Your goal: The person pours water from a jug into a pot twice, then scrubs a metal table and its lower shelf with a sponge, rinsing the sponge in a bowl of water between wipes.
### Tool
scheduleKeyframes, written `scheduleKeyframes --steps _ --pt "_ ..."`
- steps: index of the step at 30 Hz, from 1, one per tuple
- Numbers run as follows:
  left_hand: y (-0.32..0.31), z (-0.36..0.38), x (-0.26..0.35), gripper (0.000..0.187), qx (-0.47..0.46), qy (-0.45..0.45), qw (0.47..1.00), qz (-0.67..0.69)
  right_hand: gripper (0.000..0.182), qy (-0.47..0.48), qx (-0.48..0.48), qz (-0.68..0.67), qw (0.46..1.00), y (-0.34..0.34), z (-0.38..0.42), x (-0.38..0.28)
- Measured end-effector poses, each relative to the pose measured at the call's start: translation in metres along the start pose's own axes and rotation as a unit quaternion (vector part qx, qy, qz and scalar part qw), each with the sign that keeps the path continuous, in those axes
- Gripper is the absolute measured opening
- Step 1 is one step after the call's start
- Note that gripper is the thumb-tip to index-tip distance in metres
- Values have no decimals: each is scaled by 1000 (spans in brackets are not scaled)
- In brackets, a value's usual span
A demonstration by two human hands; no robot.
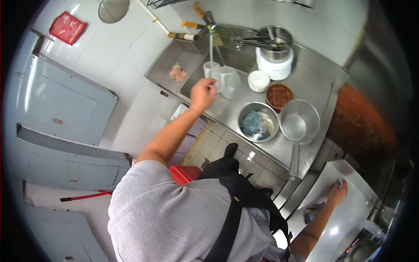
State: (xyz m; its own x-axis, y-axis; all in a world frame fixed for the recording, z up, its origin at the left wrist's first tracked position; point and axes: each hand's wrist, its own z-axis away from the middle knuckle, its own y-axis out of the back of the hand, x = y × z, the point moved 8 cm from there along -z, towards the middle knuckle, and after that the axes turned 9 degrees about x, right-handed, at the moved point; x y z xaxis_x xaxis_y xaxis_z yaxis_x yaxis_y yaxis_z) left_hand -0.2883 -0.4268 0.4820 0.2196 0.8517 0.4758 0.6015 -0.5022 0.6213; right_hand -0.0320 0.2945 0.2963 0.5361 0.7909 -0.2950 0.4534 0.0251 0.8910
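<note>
My left hand (204, 94) reaches over the sink (187, 84), its fingers closed at the handle of a translucent white plastic jug (228, 82). Right beside that one stands a second white jug (211, 69), under the stream from the faucet (213, 28). Far to the right, my right hand (338, 192) is at a broad stainless steel surface (345, 214). Its fingers are curled around something small and greyish that I cannot make out.
On the steel counter stand a metal bowl with a blue-green scrubber (253, 125), a long-handled strainer pot (301, 122), a round brown basket (279, 96) and stacked white dishes (275, 65). A crumpled cloth (178, 73) lies left of the sink. A red bin (181, 174) is below.
</note>
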Motion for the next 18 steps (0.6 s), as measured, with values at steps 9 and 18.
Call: scheduleKeyframes --steps 9,18 --pt "17 -109 -391 31 -112 162 922 -334 31 -357 142 -287 877 57 70 54" --pt "32 -239 -490 70 12 74 896 -437 12 -321 158 -284 890 143 114 -34"
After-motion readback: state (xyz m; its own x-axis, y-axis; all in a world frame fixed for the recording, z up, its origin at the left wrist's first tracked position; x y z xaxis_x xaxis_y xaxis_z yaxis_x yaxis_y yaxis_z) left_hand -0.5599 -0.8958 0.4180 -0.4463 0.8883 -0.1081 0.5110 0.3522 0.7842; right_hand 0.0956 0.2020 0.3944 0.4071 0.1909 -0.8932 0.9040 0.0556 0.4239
